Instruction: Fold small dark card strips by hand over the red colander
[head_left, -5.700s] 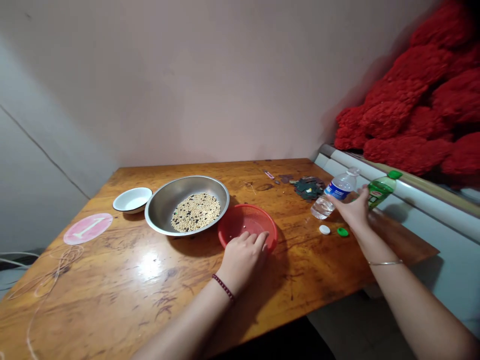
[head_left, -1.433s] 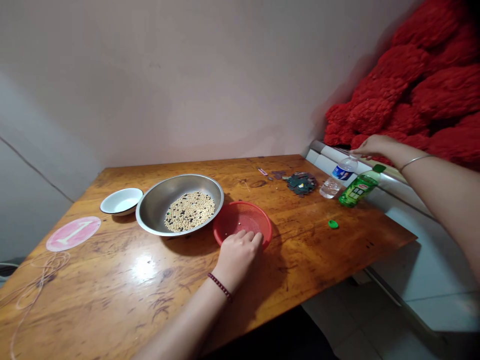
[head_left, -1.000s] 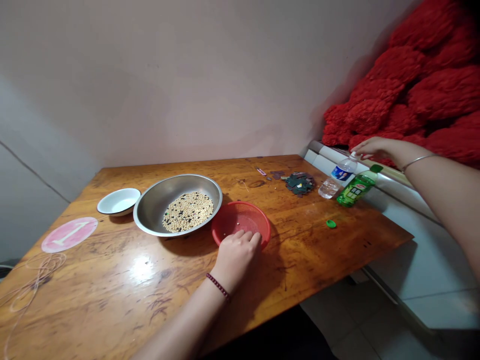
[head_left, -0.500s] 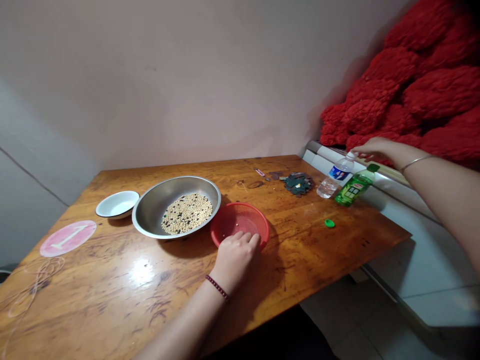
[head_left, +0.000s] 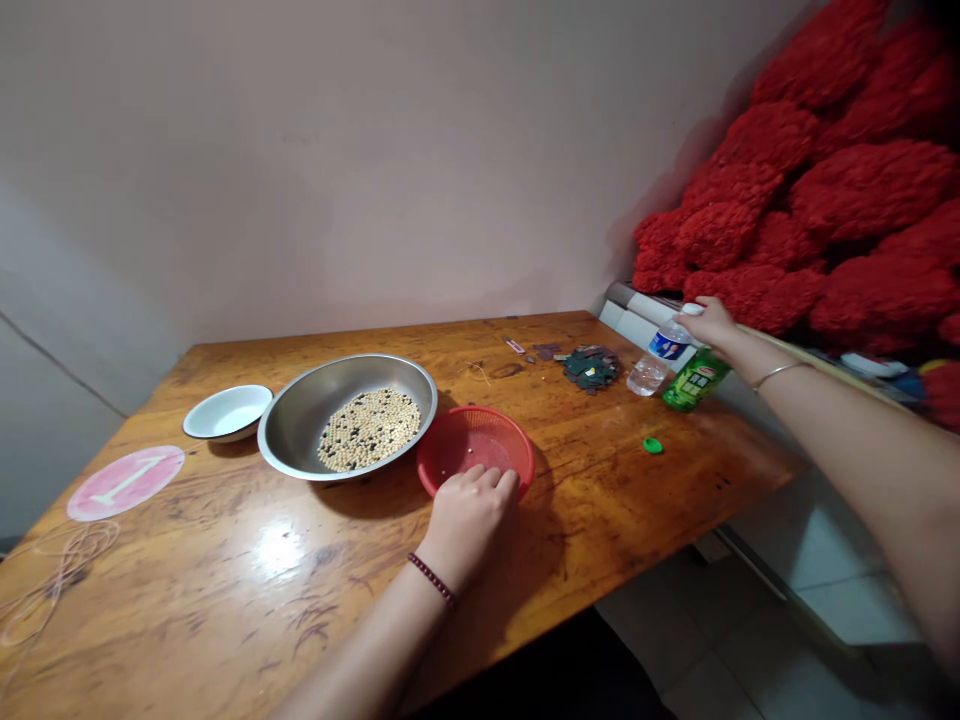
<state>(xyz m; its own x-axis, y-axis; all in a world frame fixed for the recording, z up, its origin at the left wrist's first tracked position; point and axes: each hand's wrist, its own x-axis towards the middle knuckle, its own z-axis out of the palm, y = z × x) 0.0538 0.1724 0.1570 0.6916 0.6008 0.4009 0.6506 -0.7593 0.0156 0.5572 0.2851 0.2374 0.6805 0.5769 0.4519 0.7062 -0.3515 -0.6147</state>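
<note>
My left hand, with a beaded bracelet at the wrist, is closed on the near rim of a red plastic colander. A few pale beans lie inside it. Touching its left side is a wide steel basin with a layer of yellow and dark beans. Over at the far right, my right hand has its fingers closed at the white cap of a clear water bottle, which leans slightly. Right beside that stands a green drink bottle, its top hidden behind my right hand and wrist.
A white enamel bowl sits left of the basin, with a pink oval sign and loose string nearer me. Dark green scraps and a green cap lie at the right. Red fluffy bundles are piled beyond the table.
My right hand has come lower, and its fingers have closed at the water bottle's cap. My left hand stays at the colander's rim. The view has shifted slightly.
</note>
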